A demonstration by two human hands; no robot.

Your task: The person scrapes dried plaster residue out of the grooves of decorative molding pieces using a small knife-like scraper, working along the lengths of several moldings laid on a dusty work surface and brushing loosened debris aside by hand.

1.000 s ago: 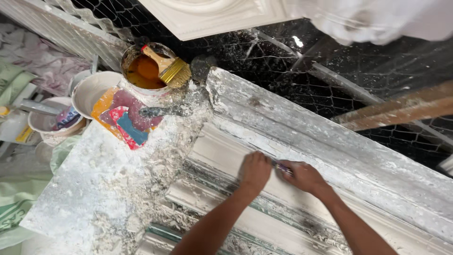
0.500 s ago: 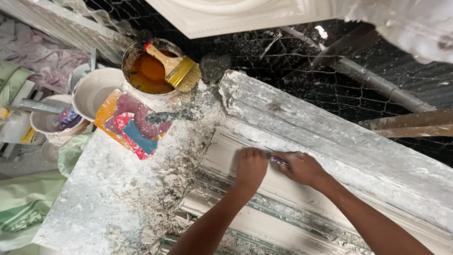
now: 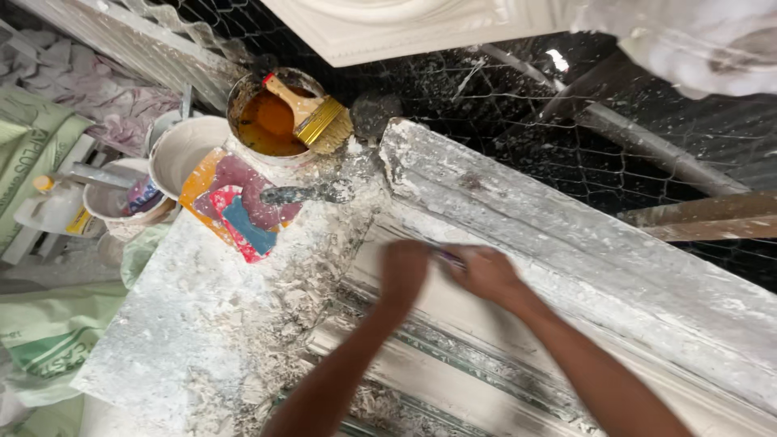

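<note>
My left hand point(image 3: 403, 271) rests flat on the white plaster moulding point(image 3: 566, 243), fingers together, blurred by motion. Just to its right, my right hand point(image 3: 486, 273) grips a small thin tool point(image 3: 447, 257) whose tip pokes out between the two hands against the moulding's groove. The moulding is a long ridged cast lying diagonally from upper centre to lower right, covered in plaster dust and crumbs.
A can of orange liquid point(image 3: 267, 121) with a yellow brush point(image 3: 312, 113) stands at the moulding's top end. A white bowl point(image 3: 186, 150), a cup point(image 3: 121, 202), a colourful painted tin side point(image 3: 235, 206) and a dusty spatula point(image 3: 307, 193) sit left. Wire mesh point(image 3: 566, 121) lies behind.
The view has shifted, so the can and bowls sit further right. Both hands stay together on the moulding and now blur with quick motion.
</note>
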